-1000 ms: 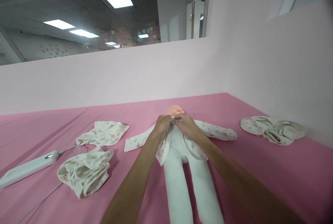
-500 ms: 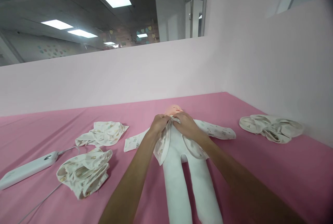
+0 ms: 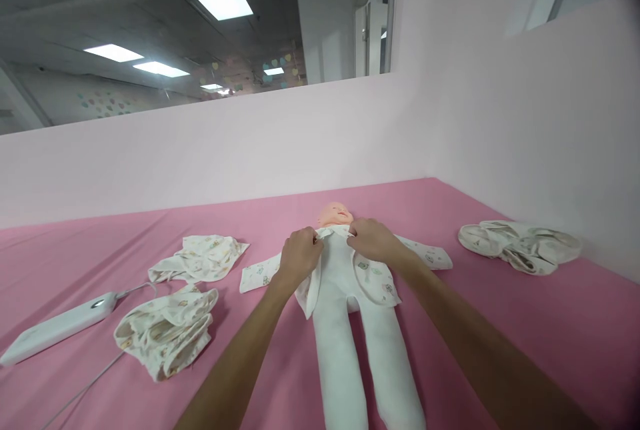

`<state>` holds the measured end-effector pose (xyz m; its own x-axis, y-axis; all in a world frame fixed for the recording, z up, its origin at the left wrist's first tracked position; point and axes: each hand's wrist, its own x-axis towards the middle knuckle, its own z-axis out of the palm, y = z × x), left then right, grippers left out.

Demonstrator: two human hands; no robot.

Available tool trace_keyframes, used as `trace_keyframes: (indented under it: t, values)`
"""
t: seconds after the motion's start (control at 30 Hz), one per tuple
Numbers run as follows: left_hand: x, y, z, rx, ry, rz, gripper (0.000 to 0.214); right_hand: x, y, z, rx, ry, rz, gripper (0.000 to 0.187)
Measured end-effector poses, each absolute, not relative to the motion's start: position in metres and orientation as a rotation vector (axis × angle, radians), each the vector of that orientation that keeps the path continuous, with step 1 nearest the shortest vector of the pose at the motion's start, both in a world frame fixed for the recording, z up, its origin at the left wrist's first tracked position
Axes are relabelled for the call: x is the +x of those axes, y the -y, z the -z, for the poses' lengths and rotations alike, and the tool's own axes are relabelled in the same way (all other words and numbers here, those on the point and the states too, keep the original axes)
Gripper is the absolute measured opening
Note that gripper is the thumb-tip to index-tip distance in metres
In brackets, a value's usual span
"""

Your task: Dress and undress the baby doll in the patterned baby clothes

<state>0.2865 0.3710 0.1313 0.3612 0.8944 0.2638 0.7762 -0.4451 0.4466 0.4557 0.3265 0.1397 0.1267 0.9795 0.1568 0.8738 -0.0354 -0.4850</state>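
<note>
A baby doll (image 3: 336, 215) with a white cloth body lies on its back, head away from me, legs toward me. It wears a white printed baby jacket (image 3: 374, 278), sleeves stretched out to both sides and the front hanging apart over the chest. My left hand (image 3: 301, 258) is closed on the jacket's left front edge near the neck. My right hand (image 3: 373, 241) pinches the opposite edge by the collar. Between my hands the doll's bare white chest shows. The fingertips are partly hidden behind the knuckles.
On the pink sheet (image 3: 270, 377) at left lie two crumpled printed cloths, one farther (image 3: 203, 258) and one nearer (image 3: 167, 330). Beside them is a long white device (image 3: 63, 325) with a cord. A folded whitish cloth (image 3: 520, 245) rests at right. White walls (image 3: 210, 157) border the back and right.
My hands have moved apart from the collar's middle, each drawing a jacket edge outward. More of the doll's head and chest now shows.
</note>
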Motion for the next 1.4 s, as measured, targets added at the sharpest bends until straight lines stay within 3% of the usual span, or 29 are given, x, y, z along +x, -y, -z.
trace_keyframes:
  t: [0.5,0.77,1.0,1.4]
  values:
    - [0.304,-0.355,-0.131,2.790,-1.472,-0.668,0.023,0.452,-0.323,-0.148,-1.674,1.595,-0.555,0.013]
    - [0.305,-0.353,-0.125,2.808,-1.491,-0.691,0.019,0.446,-0.325,-0.146,-1.670,1.682,-0.443,0.018]
    - [0.310,-0.349,-0.124,2.738,-1.521,-0.651,0.017,0.439,-0.322,-0.146,-1.791,1.726,-0.215,0.010]
    - [0.303,-0.362,-0.127,2.304,-1.197,-0.896,0.025,0.428,-0.307,-0.149,-1.735,1.837,-0.267,0.029]
